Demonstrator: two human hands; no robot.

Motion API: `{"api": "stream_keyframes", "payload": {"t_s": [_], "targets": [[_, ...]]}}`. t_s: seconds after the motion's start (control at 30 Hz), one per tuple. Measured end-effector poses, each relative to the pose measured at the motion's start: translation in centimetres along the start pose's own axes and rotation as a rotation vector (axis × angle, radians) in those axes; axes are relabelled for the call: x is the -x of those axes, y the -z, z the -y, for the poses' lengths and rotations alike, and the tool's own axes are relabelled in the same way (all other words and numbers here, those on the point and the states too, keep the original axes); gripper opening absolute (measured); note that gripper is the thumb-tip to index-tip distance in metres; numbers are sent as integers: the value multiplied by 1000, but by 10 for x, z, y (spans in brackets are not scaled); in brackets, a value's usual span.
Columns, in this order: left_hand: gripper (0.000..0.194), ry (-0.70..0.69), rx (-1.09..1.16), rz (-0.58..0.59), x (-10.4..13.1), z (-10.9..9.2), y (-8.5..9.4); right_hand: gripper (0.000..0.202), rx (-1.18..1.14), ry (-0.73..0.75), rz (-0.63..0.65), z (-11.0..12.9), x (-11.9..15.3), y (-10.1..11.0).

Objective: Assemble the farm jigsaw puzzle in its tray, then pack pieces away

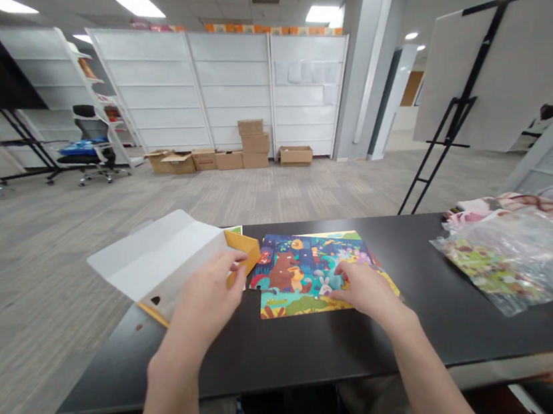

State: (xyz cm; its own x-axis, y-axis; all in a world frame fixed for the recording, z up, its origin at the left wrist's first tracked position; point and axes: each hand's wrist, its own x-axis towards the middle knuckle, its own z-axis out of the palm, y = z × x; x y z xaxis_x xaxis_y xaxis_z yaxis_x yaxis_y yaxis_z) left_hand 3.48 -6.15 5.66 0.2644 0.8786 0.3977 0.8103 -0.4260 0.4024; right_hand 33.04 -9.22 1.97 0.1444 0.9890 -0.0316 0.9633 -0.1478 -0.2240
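An open cardboard box (176, 253), white inside with yellow side flaps, lies at the left of the black table. My left hand (214, 292) is at the box's right end, its thumb and fingers curled together by the yellow flap; whether they grip the flap is hard to tell. A colourful puzzle picture (285, 273) with animals lies flat in the middle, on top of other sheets. My right hand (362, 287) rests over its right part, with thumb and index finger around a small spot near the rabbit; any piece between them is too small to make out.
Clear plastic bags (529, 256) with puzzle pieces lie at the right of the table (299, 352), in front of folded cloth (533, 202). A whiteboard on a black stand (491, 66) stands beyond the table at the right. Cardboard boxes (253, 144) line the far shelves.
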Motion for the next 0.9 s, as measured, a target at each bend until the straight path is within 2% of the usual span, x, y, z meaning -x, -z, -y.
{"api": "stream_keyframes", "payload": {"t_s": [0.07,0.13,0.23,0.33,0.43,0.67,0.9], "targets": [[26,-100,125,140,-2,-21,-17,37,-19,4,-7,-4,-3,-2],[21,-194,151,226,-3,-35,-39,34,-43,15,-16,-9,-5,-5],[16,-281,56,275,-5,-46,-68,30,-92,52,-26,-18,-8,-9],[17,-282,-29,307,-6,-50,-84,31,-129,60,-15,-24,-11,-12],[17,-254,-107,341,-6,-54,-88,31,-136,54,-5,-27,-11,-13],[13,-257,-155,377,-3,-67,-81,26,-124,63,-50,-27,-11,-12],[26,-278,-164,328,3,-73,-90,35,-277,102,-47,-35,-10,-11]]}}
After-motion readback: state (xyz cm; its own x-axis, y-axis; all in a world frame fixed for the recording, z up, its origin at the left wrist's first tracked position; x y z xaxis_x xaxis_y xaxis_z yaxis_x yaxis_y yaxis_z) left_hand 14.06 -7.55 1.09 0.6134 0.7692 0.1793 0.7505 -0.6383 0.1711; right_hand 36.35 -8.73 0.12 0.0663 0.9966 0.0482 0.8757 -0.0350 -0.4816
